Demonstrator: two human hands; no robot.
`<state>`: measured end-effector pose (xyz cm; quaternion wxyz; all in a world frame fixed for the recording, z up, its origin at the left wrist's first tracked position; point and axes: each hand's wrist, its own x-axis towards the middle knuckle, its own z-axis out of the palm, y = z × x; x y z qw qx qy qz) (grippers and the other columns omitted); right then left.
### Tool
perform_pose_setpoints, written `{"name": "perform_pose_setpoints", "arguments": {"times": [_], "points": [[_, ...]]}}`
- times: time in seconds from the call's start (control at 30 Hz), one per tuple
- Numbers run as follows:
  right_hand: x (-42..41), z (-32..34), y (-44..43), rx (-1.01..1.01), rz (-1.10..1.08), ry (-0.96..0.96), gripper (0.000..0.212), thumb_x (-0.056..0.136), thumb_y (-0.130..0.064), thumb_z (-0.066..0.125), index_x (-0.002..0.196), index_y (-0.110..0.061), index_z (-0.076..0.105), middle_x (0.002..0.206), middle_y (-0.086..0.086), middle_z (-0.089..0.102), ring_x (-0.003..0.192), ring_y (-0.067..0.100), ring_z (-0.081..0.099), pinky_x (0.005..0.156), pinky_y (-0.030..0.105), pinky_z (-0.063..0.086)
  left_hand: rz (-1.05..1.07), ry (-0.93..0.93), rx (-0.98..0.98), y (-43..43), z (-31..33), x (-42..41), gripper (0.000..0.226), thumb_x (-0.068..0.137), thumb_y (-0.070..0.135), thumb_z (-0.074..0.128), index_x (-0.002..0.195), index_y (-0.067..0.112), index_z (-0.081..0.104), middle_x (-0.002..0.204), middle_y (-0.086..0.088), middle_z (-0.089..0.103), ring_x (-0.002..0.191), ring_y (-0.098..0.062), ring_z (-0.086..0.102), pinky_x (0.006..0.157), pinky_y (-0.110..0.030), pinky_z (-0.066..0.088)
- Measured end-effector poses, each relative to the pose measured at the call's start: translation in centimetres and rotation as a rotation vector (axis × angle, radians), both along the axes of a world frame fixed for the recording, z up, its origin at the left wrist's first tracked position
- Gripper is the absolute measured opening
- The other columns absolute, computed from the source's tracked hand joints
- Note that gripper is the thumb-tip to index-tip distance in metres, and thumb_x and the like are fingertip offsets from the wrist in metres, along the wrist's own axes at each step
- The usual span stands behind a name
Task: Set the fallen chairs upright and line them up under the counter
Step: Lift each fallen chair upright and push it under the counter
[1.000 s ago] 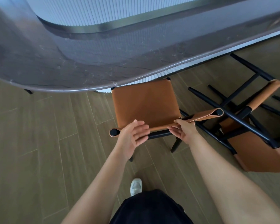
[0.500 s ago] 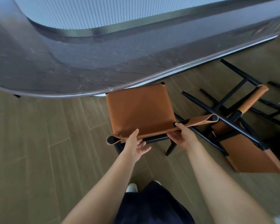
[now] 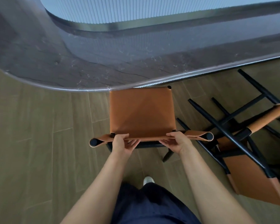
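The left hand (image 3: 122, 143) and right hand (image 3: 176, 143) hold the upright chair (image 3: 141, 113) by its tan backrest (image 3: 195, 136), fingers curled round it, its seat front tucked just under the stone bench (image 3: 87, 70), with a fallen chair (image 3: 252, 181) just beside it on the wooden floor (image 3: 39, 143).

Legible text, labels, brands, numbers: none. Checked counter (image 3: 103, 65) at 12 o'clock, upright chair (image 3: 141, 113) centre, fallen chair (image 3: 249, 183) at 4 o'clock.
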<state>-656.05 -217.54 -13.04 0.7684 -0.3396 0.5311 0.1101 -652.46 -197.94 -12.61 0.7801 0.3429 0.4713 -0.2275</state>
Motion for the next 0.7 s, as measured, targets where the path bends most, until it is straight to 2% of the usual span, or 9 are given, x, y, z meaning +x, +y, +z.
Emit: {"name": "perform_pose_setpoints", "arguments": {"times": [0.17,0.3,0.4,0.5,0.63,0.7], "points": [[0.6,-0.2,-0.5,0.043,0.038,-0.029,0.013,0.093,0.013,0.047,0.089,0.001,0.052,0.133,0.029,0.051,0.118,0.042,0.054,0.089,0.052,0.050,0.037,-0.038,0.064,-0.5,-0.1,0.5,0.026,0.087,-0.013,0.040,0.109,-0.002,0.049,0.111,-0.023,0.057,0.090,-0.041,0.061,0.079,-0.053,0.053],[1.0,0.2,-1.2,0.061,0.045,-0.045,0.014,0.093,0.013,0.047,0.088,0.002,0.052,0.125,0.031,0.053,0.113,0.045,0.056,0.087,0.053,0.050,0.036,-0.046,0.098,-0.9,-0.3,0.9,0.029,0.084,-0.016,0.038,0.105,0.000,0.048,0.108,-0.021,0.053,0.100,-0.042,0.056,0.062,-0.059,0.056],[1.8,1.1,-2.4,0.064,0.022,-0.057,0.016,0.092,0.015,0.047,0.088,0.001,0.054,0.104,0.026,0.056,0.090,0.043,0.058,0.080,0.057,0.053,0.050,-0.081,0.099,-1.7,0.2,1.5,0.040,0.081,-0.017,0.039,0.117,-0.003,0.051,0.114,-0.025,0.057,0.103,-0.045,0.059,0.071,-0.057,0.057],[3.2,2.0,-3.1,0.077,0.000,-0.071,0.017,0.091,0.016,0.045,0.089,0.002,0.053,0.099,0.025,0.053,0.085,0.044,0.055,0.082,0.060,0.053,0.041,-0.115,0.110,-2.2,0.9,2.6,0.047,0.080,-0.016,0.040,0.126,-0.010,0.048,0.117,-0.029,0.059,0.103,-0.047,0.060,0.079,-0.054,0.055],[5.5,3.1,-3.3,0.087,-0.046,-0.138,0.020,0.089,0.021,0.042,0.090,0.003,0.051,0.106,0.029,0.050,0.089,0.050,0.054,0.088,0.062,0.051,0.053,-0.156,0.097,-2.5,1.9,4.7,0.030,0.082,-0.015,0.041,0.109,-0.006,0.050,0.111,-0.030,0.059,0.094,-0.048,0.062,0.079,-0.055,0.055],[6.7,3.7,-3.4,0.074,-0.055,-0.166,0.021,0.088,0.022,0.042,0.092,0.003,0.050,0.108,0.029,0.049,0.087,0.050,0.055,0.083,0.060,0.053,0.057,-0.176,0.084,-2.5,2.3,6.0,0.025,0.082,-0.016,0.041,0.103,-0.005,0.049,0.106,-0.030,0.059,0.094,-0.048,0.061,0.080,-0.056,0.055]]}}
